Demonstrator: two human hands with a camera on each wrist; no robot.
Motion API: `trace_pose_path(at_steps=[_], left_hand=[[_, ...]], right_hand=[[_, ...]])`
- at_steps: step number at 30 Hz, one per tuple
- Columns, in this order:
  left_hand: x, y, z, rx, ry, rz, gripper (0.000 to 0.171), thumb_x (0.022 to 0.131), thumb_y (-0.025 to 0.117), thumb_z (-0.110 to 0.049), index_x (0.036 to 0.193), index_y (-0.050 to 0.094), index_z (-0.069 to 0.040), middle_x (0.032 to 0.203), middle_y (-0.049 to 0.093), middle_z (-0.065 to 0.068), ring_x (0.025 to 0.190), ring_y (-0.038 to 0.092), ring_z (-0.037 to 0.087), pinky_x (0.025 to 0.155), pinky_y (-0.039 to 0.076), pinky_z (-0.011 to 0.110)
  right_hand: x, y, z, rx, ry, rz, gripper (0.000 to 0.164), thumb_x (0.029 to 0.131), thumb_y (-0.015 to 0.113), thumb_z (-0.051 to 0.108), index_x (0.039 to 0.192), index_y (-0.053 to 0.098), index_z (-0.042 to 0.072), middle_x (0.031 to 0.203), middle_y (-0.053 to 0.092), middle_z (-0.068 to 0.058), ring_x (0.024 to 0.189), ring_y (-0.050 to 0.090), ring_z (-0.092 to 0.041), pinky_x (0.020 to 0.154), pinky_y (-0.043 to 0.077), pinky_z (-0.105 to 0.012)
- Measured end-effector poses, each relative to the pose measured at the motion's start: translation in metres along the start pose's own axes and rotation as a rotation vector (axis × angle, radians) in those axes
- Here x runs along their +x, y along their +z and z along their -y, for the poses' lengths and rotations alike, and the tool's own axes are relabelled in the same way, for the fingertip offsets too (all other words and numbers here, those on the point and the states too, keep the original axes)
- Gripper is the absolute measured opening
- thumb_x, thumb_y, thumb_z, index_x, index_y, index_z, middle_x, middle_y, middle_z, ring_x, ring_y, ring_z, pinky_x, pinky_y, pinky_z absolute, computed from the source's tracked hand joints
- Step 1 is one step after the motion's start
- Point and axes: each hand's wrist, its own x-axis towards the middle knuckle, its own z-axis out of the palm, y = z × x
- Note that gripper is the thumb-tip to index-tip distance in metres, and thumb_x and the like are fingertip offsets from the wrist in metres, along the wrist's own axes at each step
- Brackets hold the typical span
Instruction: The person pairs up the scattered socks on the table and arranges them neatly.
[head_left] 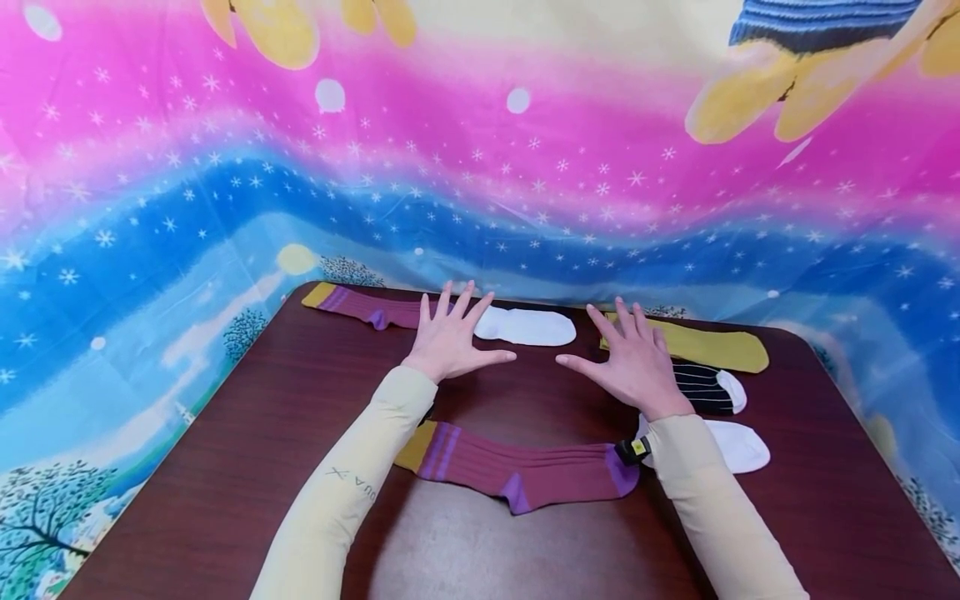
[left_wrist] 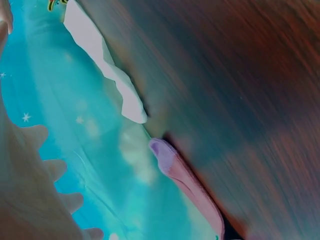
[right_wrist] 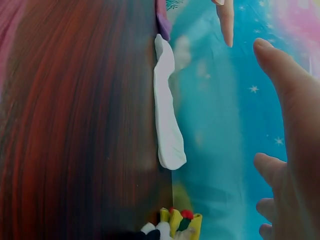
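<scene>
In the head view both hands hover over the table with fingers spread, holding nothing. My left hand (head_left: 450, 340) overlaps the toe end of a long maroon sock (head_left: 397, 312) with a mustard cuff, close to a white sock (head_left: 528, 327) at the back edge. Over the right side is my right hand (head_left: 636, 362), partly covering a mustard sock (head_left: 720, 346) and a black sock with white stripes (head_left: 697, 390). A second maroon sock (head_left: 558, 477), with purple heel and toe, lies flat between the forearms. Another white sock (head_left: 744, 446) sticks out beyond the right wrist.
The dark wooden table (head_left: 247, 433) has rounded back corners. A printed cloth (head_left: 480, 192) with snowflakes hangs around its back and sides. In the right wrist view, a bundle of mustard cloth with a red bit (right_wrist: 185, 220) shows at the table's edge.
</scene>
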Motion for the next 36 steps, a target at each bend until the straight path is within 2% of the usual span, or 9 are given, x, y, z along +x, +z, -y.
trace_pose_path(at_steps=[7,12,18,21,24,28,32,36], left_hand=[[0.002,0.005,0.004,-0.009,-0.007,0.008,0.115,0.073,0.034,-0.1,0.165,0.017,-0.033,0.17,0.009,0.004,0.153,-0.006,0.036,0.115,0.002,0.067],[0.008,0.011,0.005,-0.03,-0.017,0.01,0.115,0.073,0.035,-0.099,0.164,0.018,-0.033,0.17,0.009,0.003,0.154,0.0,0.037,0.115,0.0,0.066],[0.016,0.02,0.003,-0.063,-0.022,0.024,0.115,0.073,0.036,-0.099,0.164,0.02,-0.031,0.169,0.013,0.005,0.153,0.005,0.036,0.115,0.004,0.067],[0.02,0.023,0.002,-0.109,-0.033,0.037,0.114,0.075,0.039,-0.097,0.164,0.022,-0.029,0.169,0.015,0.006,0.153,0.008,0.036,0.115,0.006,0.066],[0.027,0.024,0.002,-0.175,-0.041,0.031,0.106,0.081,0.048,-0.088,0.163,0.027,-0.023,0.167,0.021,0.008,0.152,0.015,0.036,0.117,0.008,0.063],[0.039,0.023,0.003,-0.249,-0.05,0.044,0.092,0.092,0.059,-0.069,0.161,0.031,-0.015,0.164,0.028,0.011,0.149,0.022,0.036,0.118,0.014,0.057],[0.05,0.02,0.0,-0.329,-0.061,0.083,0.078,0.098,0.062,-0.053,0.159,0.035,-0.012,0.161,0.033,0.015,0.147,0.028,0.037,0.117,0.024,0.053],[0.059,0.019,-0.004,-0.374,-0.064,0.102,0.071,0.1,0.063,-0.045,0.157,0.038,-0.01,0.158,0.036,0.016,0.145,0.033,0.036,0.115,0.03,0.048]], right_hand=[[0.007,0.007,0.003,-0.001,0.007,0.013,0.109,0.077,0.044,0.094,0.164,0.022,0.031,0.169,0.006,-0.017,0.152,-0.005,-0.041,0.113,0.005,-0.07],[0.012,0.01,0.005,0.011,0.012,0.024,0.11,0.077,0.044,0.094,0.163,0.026,0.029,0.168,0.006,-0.018,0.153,-0.004,-0.041,0.114,0.005,-0.068],[0.02,0.018,0.004,0.015,0.011,0.046,0.11,0.079,0.044,0.093,0.164,0.025,0.026,0.168,0.007,-0.019,0.152,0.001,-0.044,0.112,0.008,-0.072],[0.025,0.021,0.004,0.031,0.02,0.064,0.11,0.08,0.043,0.092,0.164,0.024,0.024,0.167,0.008,-0.021,0.151,0.004,-0.045,0.111,0.011,-0.073],[0.032,0.023,0.005,0.068,0.035,0.08,0.109,0.083,0.042,0.09,0.164,0.023,0.02,0.167,0.009,-0.022,0.151,0.005,-0.046,0.111,0.012,-0.073],[0.042,0.024,0.007,0.134,0.058,0.09,0.105,0.088,0.047,0.082,0.162,0.026,0.009,0.165,0.012,-0.026,0.15,0.009,-0.048,0.112,0.013,-0.071],[0.053,0.025,0.01,0.157,0.068,0.101,0.098,0.093,0.055,0.069,0.157,0.031,-0.001,0.16,0.024,-0.029,0.146,0.022,-0.048,0.113,0.021,-0.066],[0.063,0.024,0.013,0.16,0.069,0.111,0.092,0.095,0.062,0.058,0.155,0.033,-0.005,0.155,0.034,-0.03,0.141,0.032,-0.048,0.11,0.027,-0.066]])
